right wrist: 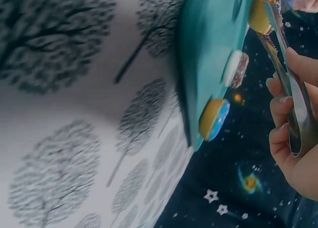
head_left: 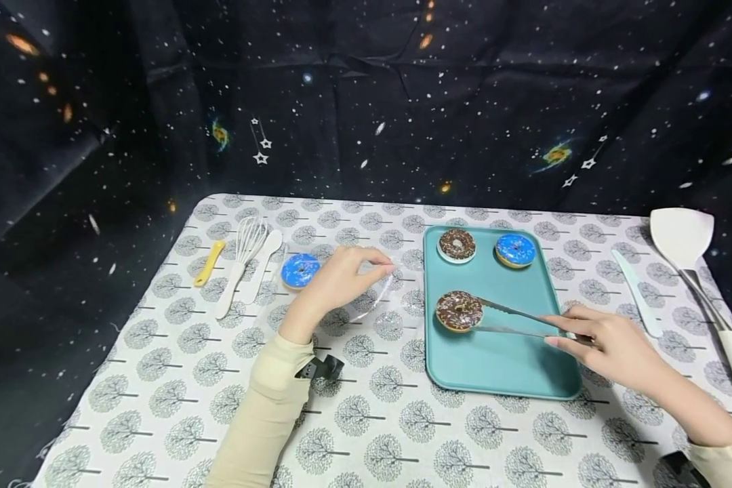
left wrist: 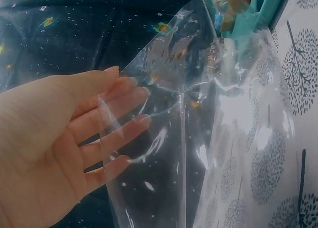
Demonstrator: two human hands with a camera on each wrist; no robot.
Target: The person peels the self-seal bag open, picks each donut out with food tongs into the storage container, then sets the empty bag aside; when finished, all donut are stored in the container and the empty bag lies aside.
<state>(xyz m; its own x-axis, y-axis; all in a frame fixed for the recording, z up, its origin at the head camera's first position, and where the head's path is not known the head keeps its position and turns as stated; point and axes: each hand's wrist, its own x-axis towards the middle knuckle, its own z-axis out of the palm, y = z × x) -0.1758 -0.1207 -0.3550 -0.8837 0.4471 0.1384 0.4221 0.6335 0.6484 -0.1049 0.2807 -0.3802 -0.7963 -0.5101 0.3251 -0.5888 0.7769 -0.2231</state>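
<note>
My left hand point(head_left: 335, 274) pinches the rim of a clear plastic bag point(left wrist: 149, 173) between thumb and forefinger, the other fingers spread behind the film. A blue-iced donut point(head_left: 299, 270) lies left of that hand, seen through clear plastic. With my right hand point(head_left: 616, 349) I hold metal tongs point(head_left: 518, 312). Their tips clasp a chocolate donut with sprinkles point(head_left: 459, 313) over the left part of the teal tray point(head_left: 500, 373). Whether that donut touches the tray I cannot tell. On the tray's far side sit another chocolate donut point(head_left: 457, 245) and a blue donut point(head_left: 515, 251).
At left lie a yellow-handled tool point(head_left: 209, 264), a whisk point(head_left: 242, 264) and a white spoon point(head_left: 262, 266). Right of the tray are a pale blue knife point(head_left: 637, 293) and a large white spatula point(head_left: 683, 237). A tree-print cloth point(head_left: 366, 447) covers the table; a dark curtain point(head_left: 366, 102) hangs behind.
</note>
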